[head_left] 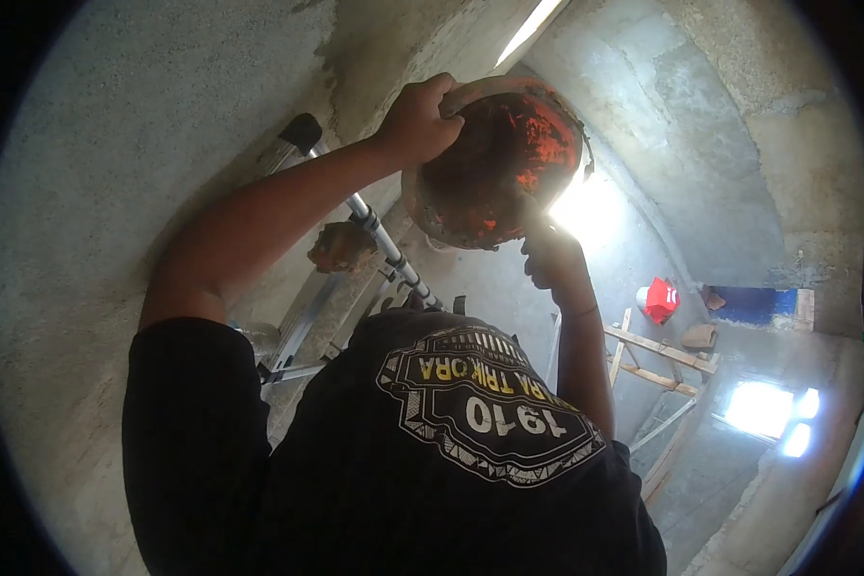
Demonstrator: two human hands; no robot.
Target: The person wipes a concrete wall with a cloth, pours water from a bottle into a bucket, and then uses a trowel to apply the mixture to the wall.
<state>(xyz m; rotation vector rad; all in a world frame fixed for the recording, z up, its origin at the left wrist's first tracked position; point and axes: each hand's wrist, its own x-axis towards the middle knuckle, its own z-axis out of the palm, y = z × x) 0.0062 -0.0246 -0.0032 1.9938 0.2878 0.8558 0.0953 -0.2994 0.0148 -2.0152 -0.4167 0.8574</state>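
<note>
My left hand (420, 123) is closed on the upper left rim of a round red bucket (547, 130), raised in front of me. Dark grey residue cakes the bucket, with red showing through in patches. At its lower right edge my right hand (554, 257) is closed, fingers curled and partly in shadow. Whatever sits in that grip is hidden from me. An aluminium ladder (384, 235) stands behind my left forearm. Beside it is a brownish, dirt-caked object (343, 247) whose kind I cannot make out.
A rough grey plastered wall (163, 106) rises close on my left. To the lower right are a wooden frame (658, 350), a red-and-white container (659, 300) and a blue panel (754, 305). Bright light glares behind the bucket and through a window opening (758, 410).
</note>
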